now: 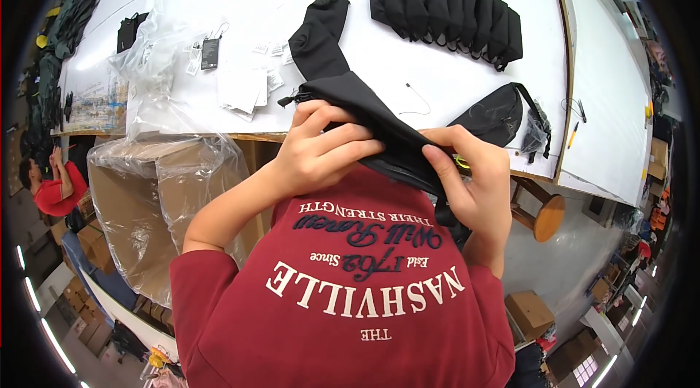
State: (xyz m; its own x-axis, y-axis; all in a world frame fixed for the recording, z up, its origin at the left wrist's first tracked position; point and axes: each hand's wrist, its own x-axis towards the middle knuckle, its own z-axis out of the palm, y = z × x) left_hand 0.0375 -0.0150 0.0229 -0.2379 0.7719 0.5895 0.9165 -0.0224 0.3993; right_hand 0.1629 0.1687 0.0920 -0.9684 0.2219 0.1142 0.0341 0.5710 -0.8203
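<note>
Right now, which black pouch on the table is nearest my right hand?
The single pouch just beyond your right hand; the row of pouches and the bent pouch lie farther away.

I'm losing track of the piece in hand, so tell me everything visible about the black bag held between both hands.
The black bag is long and narrow, in what looks like matte woven fabric. It slants from upper left, over the near edge of the white table, down toward the red shirt. A small dark tab juts from its left end. The left hand holds its left part; the right hand pinches its right part, thumb on the near face. Its inside is hidden.
</note>
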